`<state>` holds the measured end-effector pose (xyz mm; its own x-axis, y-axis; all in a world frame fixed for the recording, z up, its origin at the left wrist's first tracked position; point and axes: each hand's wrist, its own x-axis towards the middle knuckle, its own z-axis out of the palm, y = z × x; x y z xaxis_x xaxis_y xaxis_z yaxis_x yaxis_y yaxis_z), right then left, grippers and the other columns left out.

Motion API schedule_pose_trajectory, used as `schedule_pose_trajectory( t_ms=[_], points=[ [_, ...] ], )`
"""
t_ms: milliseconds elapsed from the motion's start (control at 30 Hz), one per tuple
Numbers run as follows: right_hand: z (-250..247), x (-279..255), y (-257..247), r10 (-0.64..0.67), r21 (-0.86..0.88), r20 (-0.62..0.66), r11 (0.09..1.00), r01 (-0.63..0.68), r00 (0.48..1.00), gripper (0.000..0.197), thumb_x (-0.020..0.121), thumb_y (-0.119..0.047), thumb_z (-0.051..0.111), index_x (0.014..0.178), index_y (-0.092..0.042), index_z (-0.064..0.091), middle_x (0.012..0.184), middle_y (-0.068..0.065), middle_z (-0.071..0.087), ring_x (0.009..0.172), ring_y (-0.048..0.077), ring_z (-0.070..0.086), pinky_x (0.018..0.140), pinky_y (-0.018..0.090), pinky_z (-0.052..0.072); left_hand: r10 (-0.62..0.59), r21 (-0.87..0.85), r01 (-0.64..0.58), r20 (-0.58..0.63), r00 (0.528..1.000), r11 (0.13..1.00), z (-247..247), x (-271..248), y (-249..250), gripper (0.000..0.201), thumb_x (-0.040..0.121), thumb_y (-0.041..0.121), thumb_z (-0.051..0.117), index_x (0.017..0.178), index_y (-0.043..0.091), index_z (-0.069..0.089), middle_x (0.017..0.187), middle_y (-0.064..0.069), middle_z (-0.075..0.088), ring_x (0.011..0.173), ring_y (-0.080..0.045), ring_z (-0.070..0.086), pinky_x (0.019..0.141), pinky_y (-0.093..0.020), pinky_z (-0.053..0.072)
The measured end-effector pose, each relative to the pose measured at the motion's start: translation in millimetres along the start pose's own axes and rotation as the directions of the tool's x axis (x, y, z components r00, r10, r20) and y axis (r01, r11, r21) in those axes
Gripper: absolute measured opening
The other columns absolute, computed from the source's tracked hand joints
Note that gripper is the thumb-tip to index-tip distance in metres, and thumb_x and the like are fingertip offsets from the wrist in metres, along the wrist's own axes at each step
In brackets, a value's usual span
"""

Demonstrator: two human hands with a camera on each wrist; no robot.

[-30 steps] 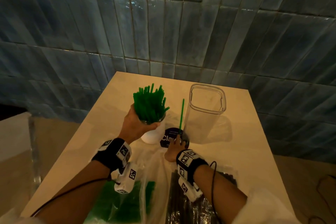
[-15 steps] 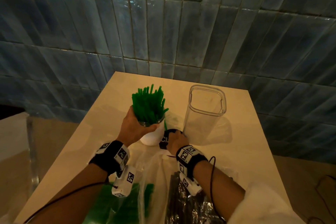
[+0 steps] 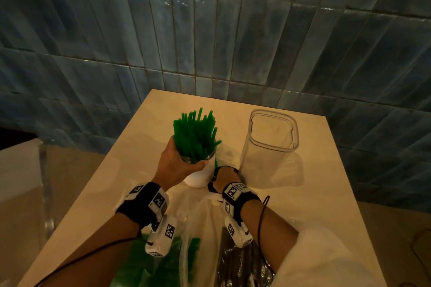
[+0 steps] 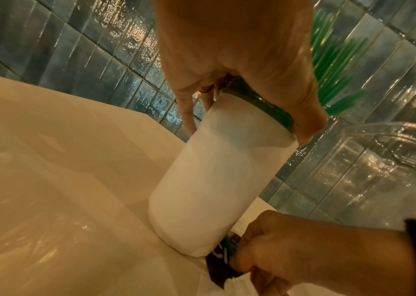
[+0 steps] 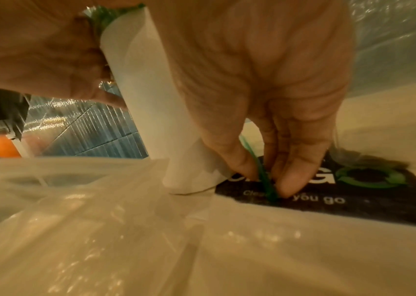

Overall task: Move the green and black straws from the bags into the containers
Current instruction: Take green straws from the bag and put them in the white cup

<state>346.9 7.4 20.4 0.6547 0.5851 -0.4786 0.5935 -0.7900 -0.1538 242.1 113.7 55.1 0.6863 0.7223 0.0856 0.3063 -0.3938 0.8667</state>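
Observation:
A white round jar (image 3: 200,173) (image 4: 217,184) stands tilted on the table, packed with green straws (image 3: 195,134). My left hand (image 3: 179,165) (image 4: 247,66) grips it around the rim. Just right of its base, my right hand (image 3: 225,176) (image 5: 272,176) pinches a single green straw (image 5: 265,180) low over a round black label (image 5: 341,192). A tall clear container (image 3: 268,147) stands empty to the right. A bag of green straws (image 3: 163,261) and a bag of black straws (image 3: 242,263) lie at the near edge under my forearms.
The white table (image 3: 326,193) meets a blue tiled wall (image 3: 210,30) at the back. Crumpled clear plastic (image 5: 100,230) spreads in front of the jar. Floor drops away on both sides, with a pale surface (image 3: 16,175) at the left.
The loose green straw that stood beside the jar has dropped behind it, with my right hand closing down over it at the black label. The jar stays in my left hand.

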Motion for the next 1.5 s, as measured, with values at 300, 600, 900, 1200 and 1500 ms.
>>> schedule_pose_trajectory(
  t_ms=[300, 600, 900, 1200, 1500],
  points=[
    [-5.1, -17.6, 11.3, -0.006, 0.196, 0.002, 0.981, 0.006, 1.0, 0.056, 0.086, -0.04, 0.062, 0.133, -0.014, 0.048, 0.136, 0.01, 0.049, 0.123, 0.028, 0.049, 0.103, 0.035, 0.041, 0.004, -0.017, -0.004, 0.006, 1.0, 1.0, 0.7, -0.2, -2.5, 0.084, 0.057, 0.024, 0.089, 0.126, 0.019, 0.042, 0.105, 0.015, 0.05, 0.095, -0.005, 0.05, 0.066, -0.001, 0.034],
    [-22.8, -56.7, 17.0, -0.123, 0.457, -0.089, 0.877, 0.151, 0.988, 0.013, 0.084, -0.015, 0.064, 0.096, -0.013, 0.066, 0.11, 0.016, 0.066, 0.103, 0.03, 0.061, 0.087, 0.031, 0.05, 0.017, -0.027, -0.016, 0.045, 0.999, 0.999, -1.9, 2.0, -3.4, 0.086, 0.059, 0.023, 0.088, 0.129, 0.017, 0.04, 0.109, 0.012, 0.051, 0.098, -0.006, 0.049, 0.068, -0.002, 0.034],
    [-64.3, -107.5, 8.2, -0.129, 0.499, -0.642, 0.678, 0.54, 0.756, 0.015, 0.094, -0.019, 0.054, 0.101, -0.008, 0.062, 0.091, 0.0, 0.067, 0.081, 0.011, 0.063, 0.071, 0.012, 0.05, 0.03, -0.07, -0.024, 0.087, 0.996, 0.997, 0.7, -7.1, -0.2, 0.096, 0.053, 0.036, 0.089, 0.132, 0.015, 0.039, 0.12, 0.001, 0.058, 0.103, -0.012, 0.054, 0.085, -0.025, 0.046],
    [-91.3, -94.0, -11.1, -0.2, 0.104, -0.619, 0.938, 0.332, 0.76, 0.043, 0.085, -0.05, 0.059, 0.117, -0.022, 0.056, 0.113, -0.002, 0.047, 0.092, 0.017, 0.057, 0.078, 0.029, 0.049, 0.033, -0.224, -0.001, 0.135, 0.99, 0.974, 5.0, -11.0, -5.5, 0.099, 0.038, 0.055, 0.086, 0.122, 0.027, 0.043, 0.108, 0.013, 0.06, 0.099, -0.008, 0.06, 0.085, -0.024, 0.051],
    [-101.1, -83.2, -25.7, -0.196, 0.237, -0.863, 0.658, 0.715, 0.466, 0.05, 0.093, -0.021, 0.051, 0.14, -0.023, 0.033, 0.147, 0.004, 0.026, 0.132, 0.009, 0.026, 0.109, 0.024, 0.026, 0.005, -0.271, 0.033, 0.135, 0.991, 0.962, 8.5, -10.5, -5.9, 0.094, 0.034, 0.053, 0.085, 0.115, 0.042, 0.039, 0.113, 0.017, 0.056, 0.103, -0.007, 0.057, 0.09, -0.032, 0.05]
  ],
)
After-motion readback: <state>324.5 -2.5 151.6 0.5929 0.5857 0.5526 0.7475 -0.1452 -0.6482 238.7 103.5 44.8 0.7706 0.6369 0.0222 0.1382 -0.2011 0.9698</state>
